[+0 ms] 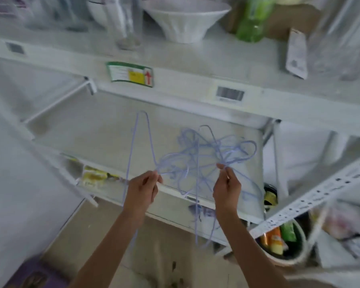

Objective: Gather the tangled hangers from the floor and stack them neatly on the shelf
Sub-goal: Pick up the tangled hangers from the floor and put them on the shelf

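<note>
Right in front of the white shelf (pixel 116 129), both hands are up holding a knot of pale blue wire hangers (pixel 197 161) — the left hand (pixel 142 190) pinches the wires at the bundle's left side, the right hand (pixel 227 188) pinches them at its right, hands apart. Most of the tangle hangs over the shelf's bare board, with a few loops dangling below its front edge — it's all a bit blurry.

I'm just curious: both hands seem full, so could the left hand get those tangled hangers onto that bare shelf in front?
Probably yes. The left hand already pinches the hangers just above the bare shelf, with nothing between them. The right hand grips the same tangle, so both would likely move together.
</note>
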